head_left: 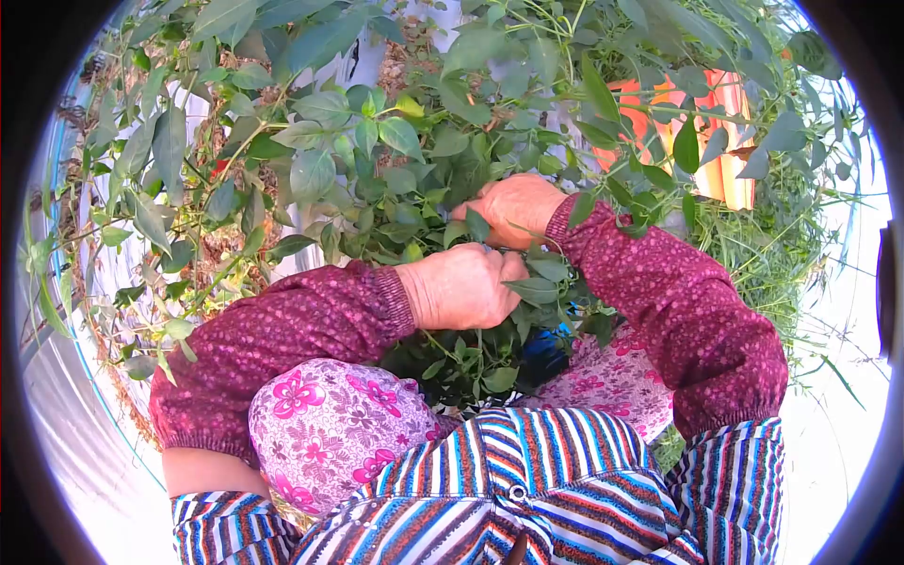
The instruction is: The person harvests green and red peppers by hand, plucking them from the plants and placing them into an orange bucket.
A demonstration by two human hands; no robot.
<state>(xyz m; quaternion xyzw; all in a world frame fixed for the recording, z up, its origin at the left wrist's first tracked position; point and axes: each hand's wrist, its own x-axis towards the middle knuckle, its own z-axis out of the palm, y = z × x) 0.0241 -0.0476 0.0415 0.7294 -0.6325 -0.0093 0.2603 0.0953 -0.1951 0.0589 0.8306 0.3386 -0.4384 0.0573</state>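
My left hand (461, 287) is closed in a fist among the leaves, with the back of the hand up. Whatever it may grip is hidden. Just beyond it and to the right, my right hand (513, 209) is closed too, its fingertips reaching into the foliage, so what they hold cannot be seen. The two hands are close together. Around both spreads a leafy green plant (325, 174) with branching stems. A leaf (535, 290) lies against the left hand's knuckles.
An orange-red object (730, 141) stands behind leaves at the upper right. Something blue (546, 350) shows partly between my legs, under foliage. Whitish sheeting (89, 414) covers ground at the left. Grass (753, 254) grows at the right. A small red spot (221, 167) shows among leaves.
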